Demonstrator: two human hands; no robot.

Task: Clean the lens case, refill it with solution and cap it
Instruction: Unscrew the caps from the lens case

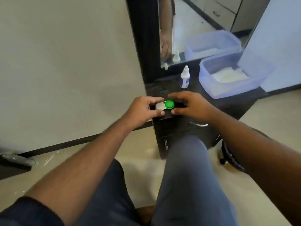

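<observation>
Starting stage, we judge: lens case [163, 106] on near left corner of dark cabinet [192, 128], green cap [169, 104] on. Left hand [143, 110] pinches white end; right hand [193, 106] fingers spread, relaxed, at cap. Solution bottle [185, 78] capped, farther back. Cleaning, refill, capping left.

A dark desk [241, 104] stood against a mirror [203, 28]. At 2 o'clock on it sat a lilac tub [228, 88] holding white tissue [228, 75]. A chair wheel [222, 161] showed at 4 o'clock on the floor [146, 168].
</observation>
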